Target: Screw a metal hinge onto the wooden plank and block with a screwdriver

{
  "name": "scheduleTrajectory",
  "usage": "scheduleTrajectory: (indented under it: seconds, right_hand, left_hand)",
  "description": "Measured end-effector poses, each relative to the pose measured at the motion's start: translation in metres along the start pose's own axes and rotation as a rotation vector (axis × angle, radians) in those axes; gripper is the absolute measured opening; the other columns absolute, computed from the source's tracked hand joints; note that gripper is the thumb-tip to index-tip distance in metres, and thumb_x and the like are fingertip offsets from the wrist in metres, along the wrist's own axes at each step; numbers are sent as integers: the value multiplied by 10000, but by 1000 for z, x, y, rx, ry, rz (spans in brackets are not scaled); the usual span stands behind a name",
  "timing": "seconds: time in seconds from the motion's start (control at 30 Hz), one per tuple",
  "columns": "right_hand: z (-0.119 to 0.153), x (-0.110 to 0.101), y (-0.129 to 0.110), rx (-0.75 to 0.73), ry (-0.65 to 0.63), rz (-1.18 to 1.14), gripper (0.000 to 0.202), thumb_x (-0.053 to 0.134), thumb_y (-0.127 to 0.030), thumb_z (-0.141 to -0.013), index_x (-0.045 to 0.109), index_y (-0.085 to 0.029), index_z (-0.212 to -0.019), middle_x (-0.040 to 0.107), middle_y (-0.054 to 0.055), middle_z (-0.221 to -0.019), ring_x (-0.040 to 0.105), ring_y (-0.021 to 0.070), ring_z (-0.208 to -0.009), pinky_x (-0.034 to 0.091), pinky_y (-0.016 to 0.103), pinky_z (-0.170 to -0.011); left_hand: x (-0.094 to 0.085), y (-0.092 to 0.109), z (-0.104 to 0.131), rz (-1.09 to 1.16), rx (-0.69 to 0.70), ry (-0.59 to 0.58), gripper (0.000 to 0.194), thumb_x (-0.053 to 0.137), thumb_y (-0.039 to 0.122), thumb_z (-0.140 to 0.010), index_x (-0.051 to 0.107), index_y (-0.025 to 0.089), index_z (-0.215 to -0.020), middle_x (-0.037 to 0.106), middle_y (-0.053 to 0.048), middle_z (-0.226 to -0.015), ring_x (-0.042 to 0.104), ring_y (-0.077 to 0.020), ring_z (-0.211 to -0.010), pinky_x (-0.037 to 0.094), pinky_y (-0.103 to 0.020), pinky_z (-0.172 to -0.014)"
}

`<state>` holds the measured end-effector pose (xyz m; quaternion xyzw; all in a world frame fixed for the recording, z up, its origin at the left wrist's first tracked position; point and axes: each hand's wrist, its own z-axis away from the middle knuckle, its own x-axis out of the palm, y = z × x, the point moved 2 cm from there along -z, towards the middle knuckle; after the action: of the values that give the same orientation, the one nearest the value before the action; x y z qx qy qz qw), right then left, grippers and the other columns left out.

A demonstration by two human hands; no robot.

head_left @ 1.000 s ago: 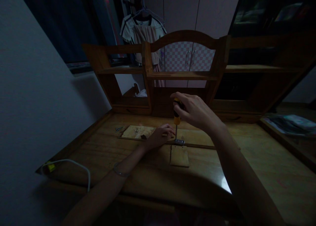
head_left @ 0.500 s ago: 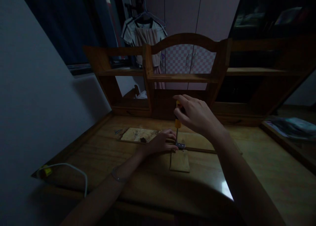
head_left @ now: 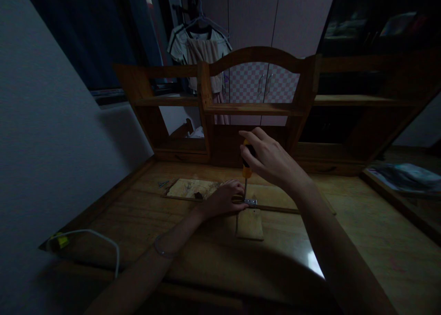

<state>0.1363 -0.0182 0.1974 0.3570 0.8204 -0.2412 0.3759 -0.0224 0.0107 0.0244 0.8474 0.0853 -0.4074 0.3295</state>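
My right hand [head_left: 268, 156] is wrapped round the yellow-and-black handle of a screwdriver [head_left: 246, 170], its index finger lifted off the top. The screwdriver stands nearly upright, its tip down at the left end of a small shiny metal hinge [head_left: 251, 202]. Beside the tip, my left hand [head_left: 225, 198] has its thumb and fingers closed in on the hinge's left end; a screw there is not visible. The hinge lies at the front edge of a long wooden board [head_left: 279, 198], with a small square wooden piece [head_left: 250, 225] just in front.
The board's rough, splintered left end [head_left: 189, 188] lies on the wooden desk [head_left: 144, 223]. Small loose metal pieces [head_left: 163, 183] lie left of it. A white cable [head_left: 103, 236] and a yellow object [head_left: 61, 240] are at the left edge. A wooden shelf unit [head_left: 255, 108] stands behind.
My right hand has turned slightly on the screwdriver handle, and its index finger is raised more. My left hand stays at the hinge. The view has shifted a little.
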Motion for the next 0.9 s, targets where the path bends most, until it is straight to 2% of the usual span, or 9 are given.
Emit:
scheduleTrajectory:
  seconds: [0.13, 0.23, 0.37, 0.5, 0.7, 0.8, 0.9]
  right_hand:
    - [0, -2, -2, 0, -39, -2, 501, 349, -250, -993, 423, -103, -1467, 596, 146, -1277, 607, 261, -1124, 444, 358, -941]
    - [1, -3, -2, -8, -57, 17, 473, 333, -240, -1005, 449, -125, -1449, 623, 128, -1247, 622, 246, -1096, 440, 338, -913]
    - [0, -5, -2, -20, -51, 27, 367, 359, -276, -1023, 542, -182, -1327, 652, 99, -1186, 642, 219, -1027, 435, 308, -849]
    - [0, -5, -2, -22, -35, 66, 305, 410, -341, -1020, 596, -189, -1208, 674, 87, -1124, 655, 210, -960, 429, 302, -810]
    - [2, -8, -3, 6, -19, 87, 436, 391, -452, -1017, 583, -196, -1313, 689, 101, -1137, 667, 225, -969, 430, 316, -815]
    - [3, -11, -4, 1, -50, 92, 442, 377, -371, -1009, 551, -192, -1375, 698, 102, -1167, 668, 231, -1004, 426, 318, -830]
    - [3, -14, -6, -10, -59, 121, 428, 389, -330, -988, 572, -188, -1347, 725, 99, -1116, 683, 240, -977, 418, 319, -794]
  left_hand:
    - [0, -1, 0, 5, 0, 5, 258, 776, 361, -794, 677, 191, -962, 636, -66, -1059, 612, -216, -997, 493, -335, -903]
    - [-1, -1, 0, 9, 4, -2, 263, 778, 372, -795, 690, 191, -965, 636, -74, -1073, 609, -224, -1014, 491, -351, -922]
    - [-3, 0, -1, 20, -10, -14, 253, 769, 374, -806, 701, 189, -965, 638, -72, -1065, 613, -221, -1019, 492, -345, -923]
    - [-4, 2, -1, 6, -2, -15, 254, 779, 380, -799, 708, 193, -956, 641, -66, -1068, 610, -220, -1031, 489, -341, -925]
    - [-3, 3, 0, 37, -3, 21, 270, 768, 413, -810, 714, 201, -968, 643, -67, -1072, 617, -211, -1020, 490, -331, -926]
    - [-3, 3, 0, 35, -6, 14, 254, 754, 419, -823, 716, 209, -961, 639, -60, -1057, 617, -205, -1009, 489, -326, -925]
    - [-4, 3, 0, 19, 1, 7, 267, 773, 424, -802, 719, 217, -961, 633, -54, -1054, 615, -207, -1009, 486, -327, -923]
